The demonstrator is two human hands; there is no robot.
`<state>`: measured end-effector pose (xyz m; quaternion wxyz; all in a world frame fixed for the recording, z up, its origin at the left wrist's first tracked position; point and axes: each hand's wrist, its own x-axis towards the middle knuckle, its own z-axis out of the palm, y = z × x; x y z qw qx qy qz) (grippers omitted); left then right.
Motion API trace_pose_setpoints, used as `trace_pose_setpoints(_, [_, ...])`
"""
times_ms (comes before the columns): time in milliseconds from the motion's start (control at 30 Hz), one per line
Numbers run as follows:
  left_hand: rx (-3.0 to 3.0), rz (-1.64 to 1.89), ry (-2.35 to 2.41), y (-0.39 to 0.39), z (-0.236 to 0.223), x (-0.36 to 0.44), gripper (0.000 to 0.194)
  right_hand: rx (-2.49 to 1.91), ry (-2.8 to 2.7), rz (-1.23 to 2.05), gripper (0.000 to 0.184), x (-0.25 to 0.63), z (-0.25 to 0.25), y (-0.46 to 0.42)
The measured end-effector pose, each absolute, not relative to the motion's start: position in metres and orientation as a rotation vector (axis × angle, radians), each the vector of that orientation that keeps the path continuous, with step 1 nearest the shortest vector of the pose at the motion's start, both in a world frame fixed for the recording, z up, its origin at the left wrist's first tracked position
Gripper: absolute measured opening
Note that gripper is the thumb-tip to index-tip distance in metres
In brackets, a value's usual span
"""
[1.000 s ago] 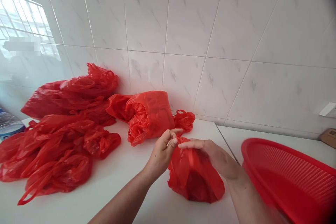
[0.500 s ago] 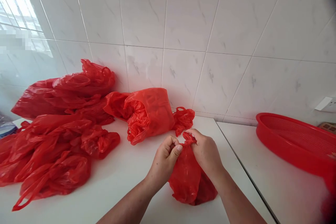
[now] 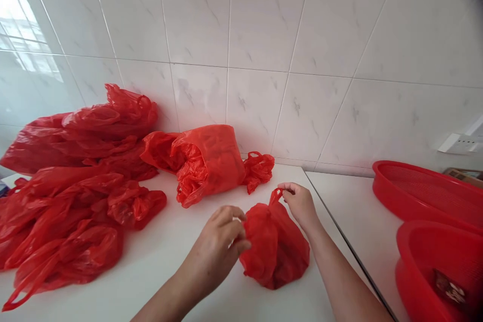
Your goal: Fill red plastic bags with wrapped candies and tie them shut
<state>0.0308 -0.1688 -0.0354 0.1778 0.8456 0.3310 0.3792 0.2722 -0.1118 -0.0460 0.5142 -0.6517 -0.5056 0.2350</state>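
Observation:
A small red plastic bag (image 3: 277,246) sits on the white counter (image 3: 169,261) in front of me. My right hand (image 3: 300,201) pinches the bag's handle loop at the top and holds it up. My left hand (image 3: 221,241) grips the bag's left side with fingers curled into the plastic. Something bulges inside the bag, but I cannot make it out.
A heap of crumpled red bags (image 3: 75,191) covers the counter's left side. Another stuffed red bag (image 3: 207,163) lies against the tiled wall. At the right stand a wide red basket (image 3: 426,193) and a second red basket (image 3: 441,266) nearer me. A wall socket (image 3: 458,143) is at far right.
My hands have drawn apart: the right one has lifted the handle loop, the left has dropped to the bag's side. The view has turned right, showing a second basket.

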Motion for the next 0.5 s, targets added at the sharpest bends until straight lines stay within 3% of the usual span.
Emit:
trace_pose_setpoints(167, [2.555, 0.859, 0.861, -0.197, -0.052, 0.029, 0.023, -1.690, -1.104, 0.400, 0.026, 0.305, -0.086, -0.094])
trace_pose_setpoints(333, [2.273, 0.849, 0.807, -0.209, -0.036, 0.030, 0.015, -1.551, -1.131, 0.646, 0.029, 0.324, -0.098, -0.099])
trace_pose_setpoints(367, [2.229, 0.882, 0.788, -0.209, -0.030, 0.032, 0.019, -1.515, -1.109, 0.701, 0.032, 0.328, -0.102, -0.100])
trace_pose_setpoints(500, [2.243, 0.954, 0.881, -0.200, -0.023, 0.054, 0.069, -1.369, -0.779, 0.846, 0.031, 0.342, -0.122, -0.094])
